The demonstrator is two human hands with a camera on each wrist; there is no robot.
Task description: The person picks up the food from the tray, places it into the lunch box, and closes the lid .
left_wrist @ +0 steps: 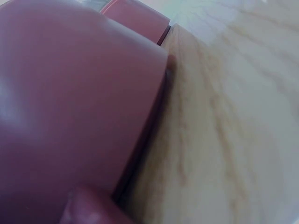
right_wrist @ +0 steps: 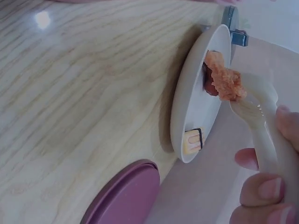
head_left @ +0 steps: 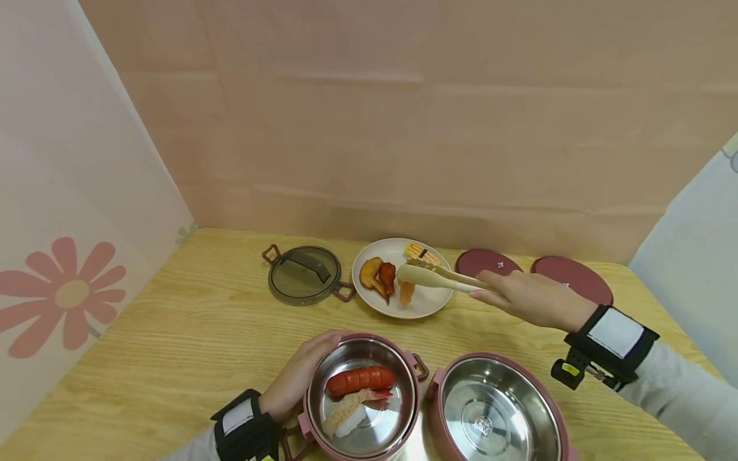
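Observation:
My right hand (head_left: 527, 296) holds cream-coloured tongs (head_left: 429, 278) over a white plate (head_left: 423, 305). Between the tong tips is a rough orange piece that looks like fried chicken (right_wrist: 226, 84). On the plate lie a brown drumstick-like piece (head_left: 387, 276), a golden curved piece (head_left: 371, 272) and a yellow piece with a dark band (head_left: 421, 253). My left hand (head_left: 302, 371) grips the left side of a pink steel-lined pot (head_left: 380, 435), thumb against its outer wall in the left wrist view. Inside that pot are a red sausage (head_left: 360, 380) and a shrimp sushi (head_left: 353, 413).
Right beside the first pot stands a second pink pot (head_left: 484, 397) with a bare steel bottom. A dark glass lid with a handle (head_left: 305, 275) lies left of the plate. Two maroon lids (head_left: 487, 261) are at the back right, partly behind my right hand.

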